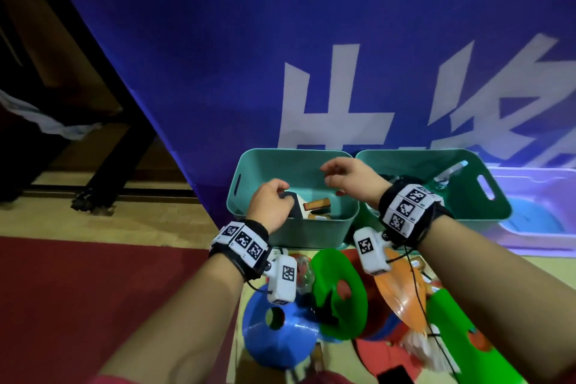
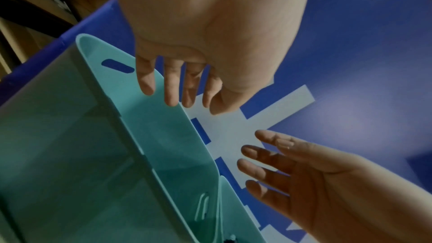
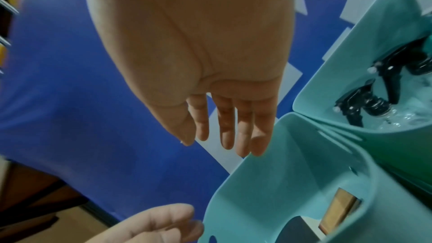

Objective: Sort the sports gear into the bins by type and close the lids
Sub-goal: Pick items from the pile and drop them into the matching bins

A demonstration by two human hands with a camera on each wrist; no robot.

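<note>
1. Two teal bins stand side by side against a blue banner [image 1: 218, 40], both without lids: the left bin [image 1: 311, 229] holds table-tennis paddles [image 1: 299, 207], the right bin [image 1: 486, 206] spray bottles [image 3: 364, 103].
2. The left hand [image 1: 269, 207] hovers over the left bin, fingers loosely hanging, holding nothing.
3. The right hand [image 1: 350, 179], relaxed and empty, hangs above the same bin.
4. Coloured disc cones [image 1: 339, 290] lie on the near floor.

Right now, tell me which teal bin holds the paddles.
The left bin, under both hands. Paddles with wooden handles lie in it, while the right bin holds spray bottles instead.
</note>
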